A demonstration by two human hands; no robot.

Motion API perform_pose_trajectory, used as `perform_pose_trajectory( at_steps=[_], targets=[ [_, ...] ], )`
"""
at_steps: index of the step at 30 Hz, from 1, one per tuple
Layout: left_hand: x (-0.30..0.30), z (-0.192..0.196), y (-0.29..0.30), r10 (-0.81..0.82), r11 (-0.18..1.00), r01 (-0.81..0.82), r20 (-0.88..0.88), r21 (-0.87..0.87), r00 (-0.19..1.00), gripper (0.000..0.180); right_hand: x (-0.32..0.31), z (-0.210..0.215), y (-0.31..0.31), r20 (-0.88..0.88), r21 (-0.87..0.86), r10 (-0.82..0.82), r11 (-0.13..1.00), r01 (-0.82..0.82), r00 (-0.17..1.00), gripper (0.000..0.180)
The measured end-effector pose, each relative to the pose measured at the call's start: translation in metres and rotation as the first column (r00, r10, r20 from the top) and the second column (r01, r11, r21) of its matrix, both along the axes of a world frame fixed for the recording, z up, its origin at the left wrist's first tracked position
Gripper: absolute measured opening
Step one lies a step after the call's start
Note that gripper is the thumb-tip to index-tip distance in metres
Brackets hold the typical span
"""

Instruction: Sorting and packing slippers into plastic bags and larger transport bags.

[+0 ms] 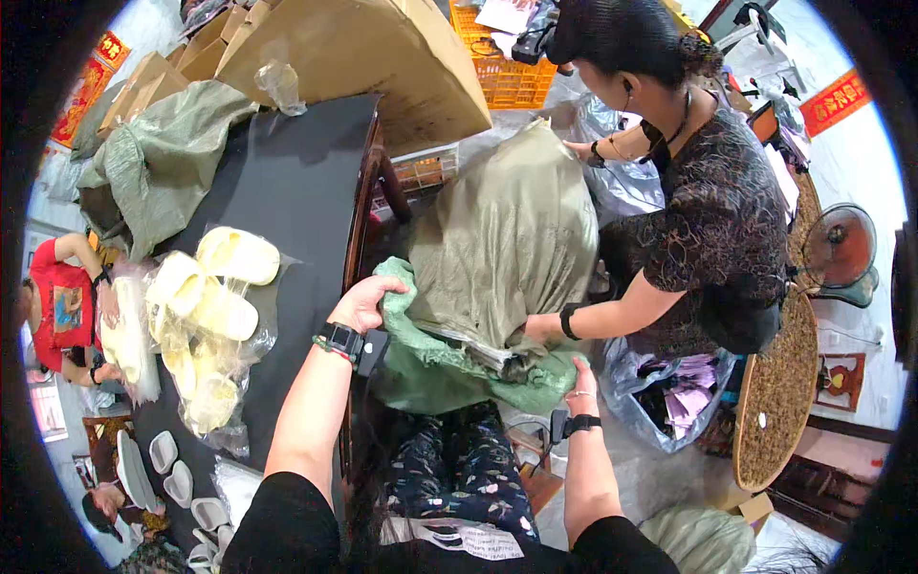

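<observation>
A green woven sack (430, 383) hangs open in front of my lap. My left hand (366, 298) is closed on its upper left rim, and my right hand (579, 383) grips the rim at the right. A large, full grey-green woven sack (507, 220) leans over the green one, its lower end at the green sack's mouth. What lies inside either sack is hidden. Opposite me at the right, a person in a dark patterned top (708, 210) bends over, one hand (545, 328) on the grey-green sack's lower end and the other near its top.
On the left stands a dark table (296, 182) with pale yellow slippers (225, 306) in clear plastic. Beyond it is a big cardboard box (373, 77). At right are a clear bag of purple pieces (688, 392), a round woven tray (775, 411) and a fan (841, 247).
</observation>
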State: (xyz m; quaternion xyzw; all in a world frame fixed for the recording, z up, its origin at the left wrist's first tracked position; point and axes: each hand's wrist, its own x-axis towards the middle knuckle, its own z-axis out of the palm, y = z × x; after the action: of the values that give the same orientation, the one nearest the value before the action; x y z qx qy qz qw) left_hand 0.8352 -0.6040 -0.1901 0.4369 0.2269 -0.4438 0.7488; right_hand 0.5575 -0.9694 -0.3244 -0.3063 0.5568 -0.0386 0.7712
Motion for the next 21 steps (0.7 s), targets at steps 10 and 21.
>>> perform_pose_trajectory(
  at_steps=[10, 21],
  targets=[
    [-0.043, 0.006, 0.049, -0.235, 0.97, 0.232, 0.032, 0.067, 0.972, 0.048, 0.051, 0.021, 0.014, 0.155, 0.161, 0.066, 0.983, -0.091, 0.986, 0.034],
    [-0.018, 0.025, 0.064, 0.176, 0.984, -0.176, -0.031, 0.016, 0.984, 0.013, 0.023, 0.008, -0.017, 0.058, 0.061, 0.211, 0.975, -0.214, 0.976, 0.027]
  ],
)
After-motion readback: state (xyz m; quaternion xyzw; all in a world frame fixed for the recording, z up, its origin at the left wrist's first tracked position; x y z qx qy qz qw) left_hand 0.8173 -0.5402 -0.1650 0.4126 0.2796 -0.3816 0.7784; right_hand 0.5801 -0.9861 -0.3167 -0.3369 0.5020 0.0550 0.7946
